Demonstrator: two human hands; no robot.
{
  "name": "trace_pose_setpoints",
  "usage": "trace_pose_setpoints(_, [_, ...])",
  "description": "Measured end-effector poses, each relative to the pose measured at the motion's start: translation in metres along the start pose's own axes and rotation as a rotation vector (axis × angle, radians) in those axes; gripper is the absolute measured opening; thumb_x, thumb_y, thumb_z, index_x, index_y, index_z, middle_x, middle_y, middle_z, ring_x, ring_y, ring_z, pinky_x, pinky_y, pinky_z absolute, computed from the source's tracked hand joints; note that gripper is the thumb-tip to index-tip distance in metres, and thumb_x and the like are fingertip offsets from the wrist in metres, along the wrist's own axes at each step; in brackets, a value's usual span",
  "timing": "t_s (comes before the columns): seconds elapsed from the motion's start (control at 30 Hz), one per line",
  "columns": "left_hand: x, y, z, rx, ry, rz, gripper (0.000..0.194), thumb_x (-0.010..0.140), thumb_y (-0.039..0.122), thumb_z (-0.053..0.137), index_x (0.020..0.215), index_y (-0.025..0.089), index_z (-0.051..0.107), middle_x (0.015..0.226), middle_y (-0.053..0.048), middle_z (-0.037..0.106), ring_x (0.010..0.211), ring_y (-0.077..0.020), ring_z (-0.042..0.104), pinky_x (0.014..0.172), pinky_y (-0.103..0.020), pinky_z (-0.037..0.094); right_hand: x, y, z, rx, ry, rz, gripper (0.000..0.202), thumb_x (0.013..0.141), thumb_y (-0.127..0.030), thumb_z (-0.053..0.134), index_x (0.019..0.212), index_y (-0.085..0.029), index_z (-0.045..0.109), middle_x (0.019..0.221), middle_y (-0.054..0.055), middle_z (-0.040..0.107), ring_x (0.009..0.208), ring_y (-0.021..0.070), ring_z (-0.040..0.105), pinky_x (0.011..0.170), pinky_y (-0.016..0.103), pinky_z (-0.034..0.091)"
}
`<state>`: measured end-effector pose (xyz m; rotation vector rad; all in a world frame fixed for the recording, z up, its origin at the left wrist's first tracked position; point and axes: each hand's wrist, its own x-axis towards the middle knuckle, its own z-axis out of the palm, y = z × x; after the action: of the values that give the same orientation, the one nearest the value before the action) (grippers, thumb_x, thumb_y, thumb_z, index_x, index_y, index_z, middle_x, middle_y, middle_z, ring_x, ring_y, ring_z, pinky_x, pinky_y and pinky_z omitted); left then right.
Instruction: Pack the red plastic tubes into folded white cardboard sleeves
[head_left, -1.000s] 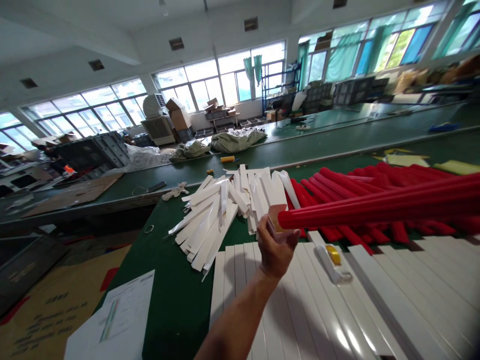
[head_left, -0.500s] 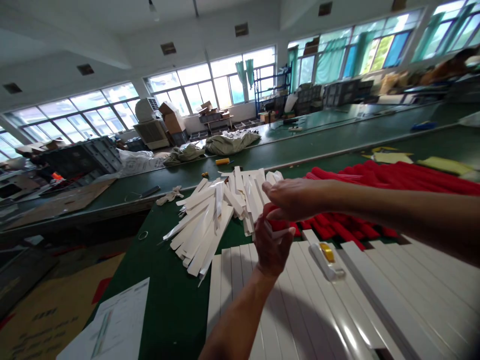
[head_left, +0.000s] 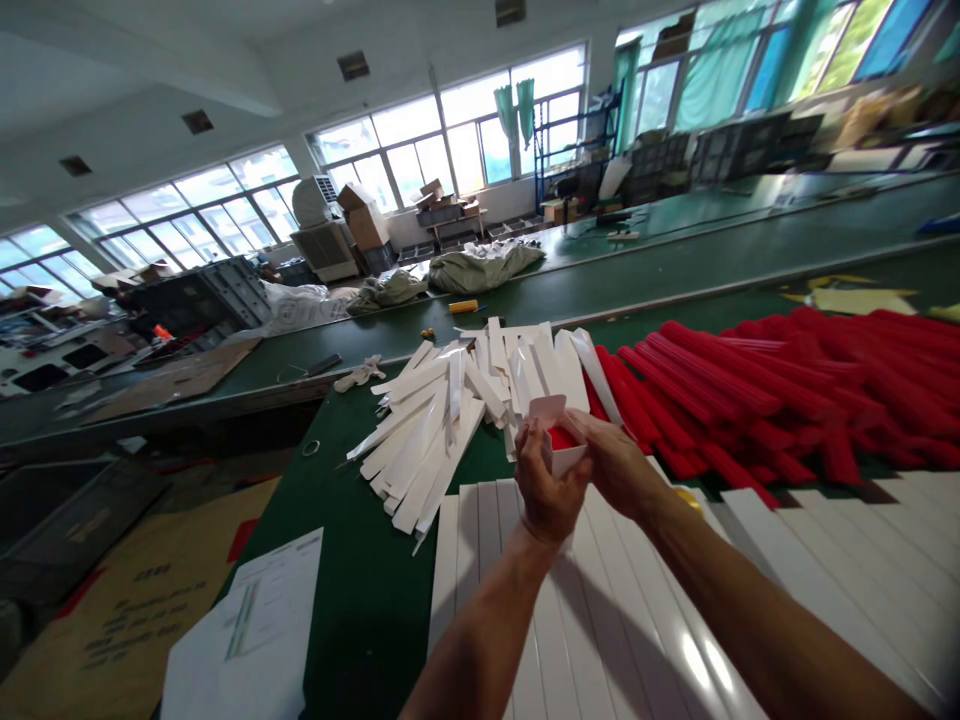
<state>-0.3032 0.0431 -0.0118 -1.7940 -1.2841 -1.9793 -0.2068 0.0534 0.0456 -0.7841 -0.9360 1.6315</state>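
Observation:
A long white carton [head_left: 568,459] stands with its end toward me, its top flap raised and something red showing inside. My left hand [head_left: 544,487] is wrapped around its left side, thumb at the front. My right hand [head_left: 616,462] is closed at the right edge of the opening, its fingertips partly hidden. Under both hands lies a row of flat white cartons [head_left: 480,580]. Red plastic-wrapped rolls [head_left: 720,380] are heaped to the right. Beyond my hands is a loose pile of white strips [head_left: 427,430]. My right forearm mostly covers a yellow tape roll [head_left: 688,498].
Printed sheets [head_left: 247,620] lie on the green table [head_left: 360,600] at the front left. A yellow-handled tool [head_left: 463,306] and olive sacks [head_left: 480,266] sit on the long bench behind. A large brown carton [head_left: 127,620] lies below the left table edge.
My right hand has come down from above the carton's opening to its right side. The red content now sits inside the carton, and the view has swung left.

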Motion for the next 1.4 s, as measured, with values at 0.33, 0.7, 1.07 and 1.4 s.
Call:
trace_pose_setpoints(0.33, [0.033, 0.013, -0.025, -0.382, -0.180, -0.334, 0.032, 0.091, 0.044, 0.052, 0.105, 0.018, 0.060, 0.116, -0.012, 0.057, 0.118, -0.0270, 0.053, 0.104, -0.048, 0.043, 0.005, 0.004, 0.021, -0.079, -0.016, -0.231, 0.018, 0.083, -0.033, 0.057, 0.094, -0.020, 0.063, 0.093, 0.002, 0.067, 0.087, 0.0167, 0.062, 0.082, 0.027, 0.049])
trace_pose_setpoints(0.7, [0.043, 0.015, -0.021, -0.622, -0.117, -0.646, 0.010, 0.090, 0.026, 0.056, 0.096, 0.021, 0.051, 0.096, -0.002, 0.053, 0.093, -0.0153, 0.056, 0.087, -0.029, 0.046, 0.010, 0.008, 0.023, 0.076, -0.071, -0.161, 0.022, 0.071, -0.019, 0.068, 0.093, -0.022, 0.066, 0.085, -0.002, 0.066, 0.073, 0.0112, 0.057, 0.069, 0.021, 0.045])
trace_pose_setpoints(1.07, [0.042, 0.006, -0.031, -0.309, -0.251, -0.114, 0.043, 0.098, 0.045, 0.033, 0.117, 0.015, 0.058, 0.117, -0.014, 0.057, 0.114, -0.0249, 0.054, 0.099, -0.047, 0.046, 0.013, 0.018, 0.022, -0.035, 0.112, -0.617, 0.023, 0.077, -0.018, 0.051, 0.077, -0.019, 0.075, 0.090, 0.006, 0.070, 0.095, 0.0217, 0.063, 0.091, 0.035, 0.047])
trace_pose_setpoints(1.4, [0.075, 0.004, -0.054, -0.031, -0.497, 0.162, 0.039, 0.096, 0.032, 0.049, 0.129, 0.010, 0.053, 0.107, -0.014, 0.065, 0.101, -0.0210, 0.061, 0.089, -0.037, 0.054, -0.006, 0.052, -0.003, -0.560, -0.022, -0.610, 0.068, 0.078, -0.028, 0.062, 0.143, -0.021, 0.043, 0.140, 0.010, 0.053, 0.128, 0.0294, 0.051, 0.107, 0.045, 0.044])
